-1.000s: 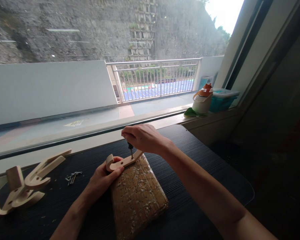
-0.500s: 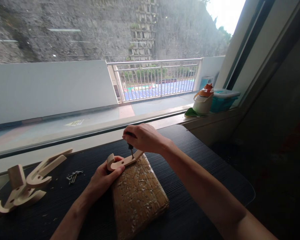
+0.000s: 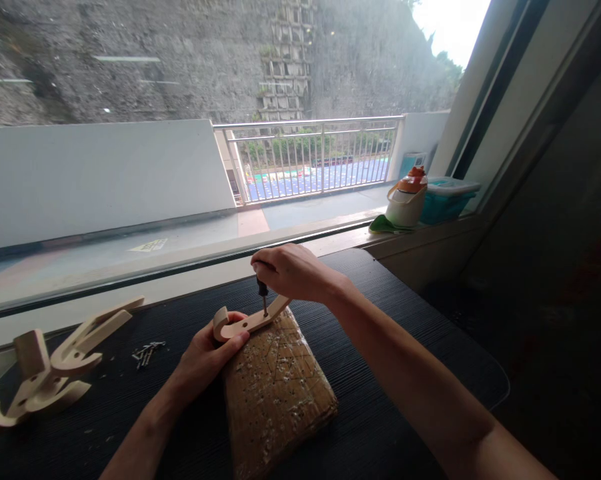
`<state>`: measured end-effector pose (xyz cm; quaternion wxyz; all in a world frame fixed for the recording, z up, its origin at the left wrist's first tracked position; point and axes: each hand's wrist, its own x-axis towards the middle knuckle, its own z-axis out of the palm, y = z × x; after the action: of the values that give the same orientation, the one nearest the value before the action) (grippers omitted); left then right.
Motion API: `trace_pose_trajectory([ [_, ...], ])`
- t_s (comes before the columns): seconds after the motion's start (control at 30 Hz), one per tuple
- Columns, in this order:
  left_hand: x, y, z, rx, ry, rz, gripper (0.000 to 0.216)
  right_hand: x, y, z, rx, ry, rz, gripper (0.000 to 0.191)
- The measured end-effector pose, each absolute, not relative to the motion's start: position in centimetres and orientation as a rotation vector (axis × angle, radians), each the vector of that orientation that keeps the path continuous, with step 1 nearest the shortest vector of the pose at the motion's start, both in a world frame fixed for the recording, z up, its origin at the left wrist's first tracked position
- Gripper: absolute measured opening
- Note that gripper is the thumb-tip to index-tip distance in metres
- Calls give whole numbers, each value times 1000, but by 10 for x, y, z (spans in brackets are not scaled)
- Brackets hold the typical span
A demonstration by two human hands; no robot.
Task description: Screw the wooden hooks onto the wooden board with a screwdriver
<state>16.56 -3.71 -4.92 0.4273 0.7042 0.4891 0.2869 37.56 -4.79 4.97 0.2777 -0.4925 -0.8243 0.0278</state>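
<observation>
A curved wooden hook [image 3: 255, 323] with a round hole lies on the far end of a worn, hole-pocked brown board [image 3: 280, 393]. My left hand [image 3: 215, 350] is closed round the hook's curled end, the thumb pressed along its near side. Above it, my right hand [image 3: 293, 270] grips the dark handle of a screwdriver [image 3: 263, 291]. The screwdriver stands nearly upright, its tip down at the hook's flat middle part. Whatever sits under the tip is too small to make out.
More wooden hooks [image 3: 75, 353] lie in a group at the left of the black table [image 3: 395, 333]. Small screws [image 3: 147, 353] are piled beside them. On the windowsill stand a bottle with an orange top [image 3: 407, 200], a teal box [image 3: 447, 200] and a green item [image 3: 387, 225].
My right hand has turned slightly on the screwdriver handle and its fingers have shifted. My left hand, the hook and the board stay in place.
</observation>
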Motion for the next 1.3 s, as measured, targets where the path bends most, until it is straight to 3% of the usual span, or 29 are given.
trace_pose_trajectory([
  [0.4,171,-41,-42,1687,1223,754,49,365,-53,48,-1260,-2248,36,26],
  [0.8,167,-38,-47,1761,1247,755,47,370,-47,48,-1458,-2142,10,35],
  [1.1,166,-38,-49,1752,1212,753,45,373,-53,52,-1223,-2278,190,26],
  [1.3,165,-37,-48,1790,1244,725,46,375,-49,50,-1296,-2222,126,32],
])
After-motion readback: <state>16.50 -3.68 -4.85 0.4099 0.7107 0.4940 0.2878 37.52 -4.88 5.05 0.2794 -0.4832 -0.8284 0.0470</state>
